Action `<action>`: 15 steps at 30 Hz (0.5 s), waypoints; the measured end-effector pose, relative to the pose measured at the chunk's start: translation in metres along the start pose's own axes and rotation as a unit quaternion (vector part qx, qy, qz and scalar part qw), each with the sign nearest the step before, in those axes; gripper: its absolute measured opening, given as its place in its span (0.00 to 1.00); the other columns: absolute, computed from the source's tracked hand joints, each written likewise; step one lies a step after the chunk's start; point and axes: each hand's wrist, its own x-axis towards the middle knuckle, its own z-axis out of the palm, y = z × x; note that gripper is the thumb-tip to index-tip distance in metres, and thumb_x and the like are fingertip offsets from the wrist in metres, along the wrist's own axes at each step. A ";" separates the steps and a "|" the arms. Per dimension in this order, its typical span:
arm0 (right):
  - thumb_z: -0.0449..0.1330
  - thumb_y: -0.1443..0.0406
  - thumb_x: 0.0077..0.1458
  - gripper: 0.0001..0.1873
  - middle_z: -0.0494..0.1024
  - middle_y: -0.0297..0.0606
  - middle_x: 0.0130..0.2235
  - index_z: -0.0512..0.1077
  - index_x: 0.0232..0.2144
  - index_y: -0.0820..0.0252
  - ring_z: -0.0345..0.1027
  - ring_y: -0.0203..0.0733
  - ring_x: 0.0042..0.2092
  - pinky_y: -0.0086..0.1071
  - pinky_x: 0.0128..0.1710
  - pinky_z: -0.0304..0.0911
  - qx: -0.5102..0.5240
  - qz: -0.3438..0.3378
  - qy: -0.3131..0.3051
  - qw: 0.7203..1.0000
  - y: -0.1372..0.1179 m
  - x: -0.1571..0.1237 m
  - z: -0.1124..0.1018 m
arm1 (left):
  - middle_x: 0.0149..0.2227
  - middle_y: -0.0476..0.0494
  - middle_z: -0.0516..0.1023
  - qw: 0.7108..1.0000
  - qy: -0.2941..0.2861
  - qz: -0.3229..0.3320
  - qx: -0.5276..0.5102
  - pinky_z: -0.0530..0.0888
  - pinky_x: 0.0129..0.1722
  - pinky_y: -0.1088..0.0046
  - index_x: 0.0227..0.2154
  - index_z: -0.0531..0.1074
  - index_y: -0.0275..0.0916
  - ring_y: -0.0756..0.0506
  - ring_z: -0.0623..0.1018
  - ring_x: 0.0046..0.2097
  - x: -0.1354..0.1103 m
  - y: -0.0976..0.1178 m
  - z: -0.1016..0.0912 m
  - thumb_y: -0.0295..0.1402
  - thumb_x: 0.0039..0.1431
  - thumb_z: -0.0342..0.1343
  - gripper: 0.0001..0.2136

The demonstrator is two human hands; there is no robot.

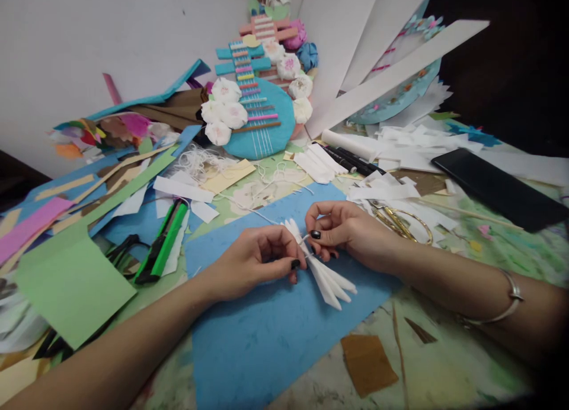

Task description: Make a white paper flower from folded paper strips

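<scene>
Paper (370, 365), one brown piece, lies near on the surface (444, 368), then one blue sheet (262, 351), over which two hands, left hand (260, 259) and right hand (349, 229), both pinch string (304, 238) looped round one white bundle (323, 275), with one green cutter (168, 248), one black phone (498, 188) and one blue guitar (280, 105) beyond.

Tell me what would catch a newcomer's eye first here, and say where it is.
Probably the turquoise guitar-shaped craft at the back of the table, with white flowers clustered at its left side. Next, the folded white bundle between the left hand and the right hand, over a blue sheet at front centre. A green-and-black tool stands out left of that sheet.
</scene>
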 end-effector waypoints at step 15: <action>0.58 0.68 0.46 0.04 0.70 0.31 0.23 0.68 0.28 0.63 0.62 0.30 0.23 0.25 0.23 0.57 -0.149 -0.031 -0.010 0.988 0.002 -0.001 0.005 | 0.32 0.42 0.73 0.982 0.023 0.120 0.143 0.71 0.30 0.72 0.26 0.70 0.37 0.48 0.74 0.32 -0.023 0.007 0.003 0.34 0.51 0.58 0.06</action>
